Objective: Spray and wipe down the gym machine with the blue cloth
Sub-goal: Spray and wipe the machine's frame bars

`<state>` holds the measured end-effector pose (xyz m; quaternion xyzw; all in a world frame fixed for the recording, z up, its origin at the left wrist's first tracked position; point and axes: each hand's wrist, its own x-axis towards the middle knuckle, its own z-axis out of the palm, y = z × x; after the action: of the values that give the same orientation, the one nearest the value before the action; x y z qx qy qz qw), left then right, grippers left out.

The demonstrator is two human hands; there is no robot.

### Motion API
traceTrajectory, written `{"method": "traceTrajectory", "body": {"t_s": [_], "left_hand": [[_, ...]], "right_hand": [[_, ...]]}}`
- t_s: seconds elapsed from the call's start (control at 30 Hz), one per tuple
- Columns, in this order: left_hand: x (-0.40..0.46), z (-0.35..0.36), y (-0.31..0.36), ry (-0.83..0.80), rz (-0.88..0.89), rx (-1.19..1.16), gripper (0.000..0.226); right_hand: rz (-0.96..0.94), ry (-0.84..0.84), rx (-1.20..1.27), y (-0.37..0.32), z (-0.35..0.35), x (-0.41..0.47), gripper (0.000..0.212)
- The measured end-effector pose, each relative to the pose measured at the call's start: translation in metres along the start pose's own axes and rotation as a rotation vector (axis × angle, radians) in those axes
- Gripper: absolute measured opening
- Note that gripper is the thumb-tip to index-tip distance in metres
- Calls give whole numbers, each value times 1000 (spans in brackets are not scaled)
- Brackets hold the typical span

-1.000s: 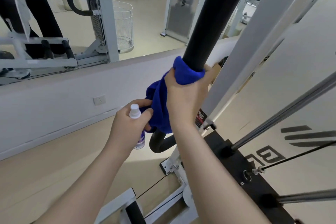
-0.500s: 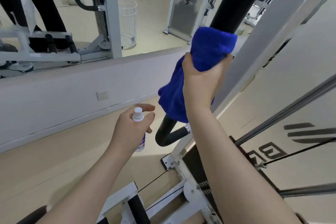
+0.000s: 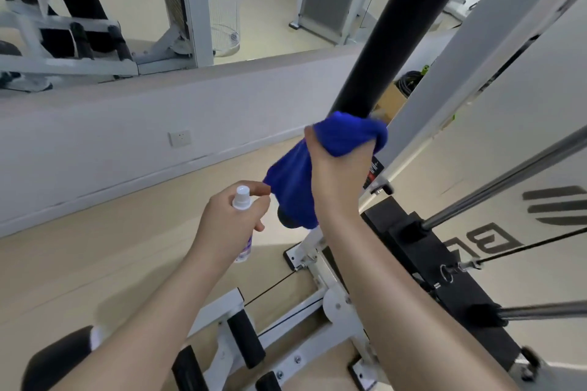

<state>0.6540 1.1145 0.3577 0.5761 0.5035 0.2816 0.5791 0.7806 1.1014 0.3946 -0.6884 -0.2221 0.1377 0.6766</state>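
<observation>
Blue cloth (image 3: 343, 136) gripped by right hand (image 3: 336, 174); left hand (image 3: 228, 219) grips spray bottle (image 3: 243, 200), label unreadable.

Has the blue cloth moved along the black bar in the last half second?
Yes. The blue cloth, gripped by the right hand, slid down the black bar toward its lower bend.

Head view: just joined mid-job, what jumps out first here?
The blue cloth, bunched in the right hand and wrapped round the thick black padded bar at centre. Just below left, the left hand holds a small white-capped spray bottle upright. Both hands are busy.
</observation>
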Motion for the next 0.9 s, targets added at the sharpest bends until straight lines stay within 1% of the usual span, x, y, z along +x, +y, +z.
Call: {"method": "traceTrajectory", "body": {"t_s": [0.03, 0.07, 0.1, 0.13, 0.17, 0.23, 0.33, 0.37, 0.43, 0.53, 0.57, 0.6, 0.63, 0.67, 0.7, 0.77, 0.83, 0.87, 0.9], "left_hand": [[2, 0, -2, 5, 1, 14, 15], [6, 1, -6, 15, -1, 23, 15], [9, 1, -12, 26, -13, 30, 14], [12, 1, -18, 33, -18, 36, 14], [14, 2, -21, 38, -22, 39, 14], [17, 5, -34, 41, -42, 57, 15], [17, 12, -45, 29, -68, 55, 16], [16, 14, -46, 25, -70, 60, 16], [15, 16, -47, 19, -63, 88, 16], [12, 21, -46, 31, -34, 167, 14], [9, 24, -44, 26, -25, 203, 24], [5, 29, -42, 5, -25, 237, 39], [-2, 34, -41, -21, -35, 261, 55], [-6, 39, -43, -37, -48, 273, 65], [-11, 44, -45, -46, -60, 276, 67], [-14, 58, -50, -42, -93, 291, 60], [-11, 75, -54, -73, -119, 296, 57], [-8, 83, -55, -97, -131, 287, 56], [-6, 93, -55, -115, -142, 265, 55]], "right_hand": [[-80, 50, 54, -13, 2, 4, 58], [-139, 76, 59, -14, 5, 9, 61], [-171, 93, 31, -13, 8, 11, 55], [-173, 80, 11, -5, 11, 13, 44], [-157, 81, -3, -2, 13, 12, 40], [-89, 57, -52, 18, 15, 10, 45], [-14, -15, 17, 43, 11, 3, 42], [6, -32, -6, 54, 10, -1, 41], [85, -146, -154, 81, 7, -12, 35], [243, -381, -390, 104, -2, -13, 30], [259, -463, -452, 101, -7, -9, 30], [266, -542, -500, 96, -17, -6, 28], [261, -585, -512, 89, -30, -3, 21], [264, -575, -489, 86, -43, -1, 10], [292, -516, -450, 84, -61, 0, 8], [385, -371, -366, 80, -102, -2, 19], [416, -252, -142, 77, -135, -9, 20], [443, -166, -14, 76, -147, -13, 22], [487, -76, 49, 74, -156, -15, 23]]}}
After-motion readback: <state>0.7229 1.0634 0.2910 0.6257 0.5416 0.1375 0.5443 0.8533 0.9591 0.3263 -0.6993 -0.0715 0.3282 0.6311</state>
